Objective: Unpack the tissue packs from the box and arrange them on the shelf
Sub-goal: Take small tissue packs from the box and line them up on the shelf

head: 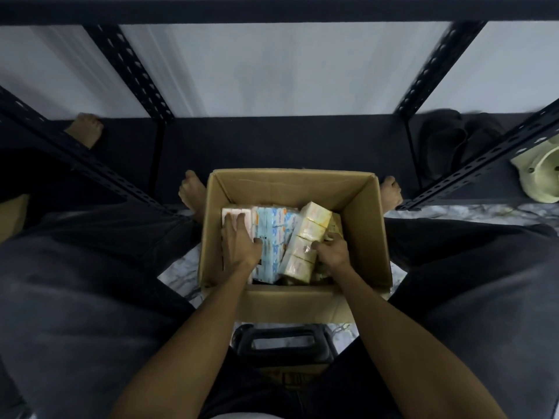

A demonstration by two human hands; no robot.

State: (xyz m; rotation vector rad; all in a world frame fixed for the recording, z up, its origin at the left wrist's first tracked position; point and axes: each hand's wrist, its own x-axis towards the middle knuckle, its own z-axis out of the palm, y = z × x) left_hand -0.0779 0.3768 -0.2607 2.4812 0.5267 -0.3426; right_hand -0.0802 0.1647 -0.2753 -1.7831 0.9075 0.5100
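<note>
**Both hands down in the box**

I sit on the floor with the cardboard box [295, 189] open between my legs, its flaps folded out. Inside lie the tissue packs, all toward my end of the box: a pink pack [234, 214] on the left, a blue pack [276, 237] in the middle, and a yellow pack [308, 240] tilted across to the right, leaning on the blue one.

My left hand [239, 240] lies on the pink pack, fingers fairly straight and reaching over its top, thumb down in the gap next to the blue pack. My right hand [331, 249] is at the right side of the yellow pack, with the thumb pressed on its wrapper and the fingers curled down behind it, so it seems to grip that pack; the fingertips are hidden.

Ahead of the box stands the black metal shelf [281, 140], its lowest board just beyond the box's far wall. A pair of dark sandals [453, 137] sits on that board to the right, and a pale round object [541, 173] lies at the far right edge.
</note>
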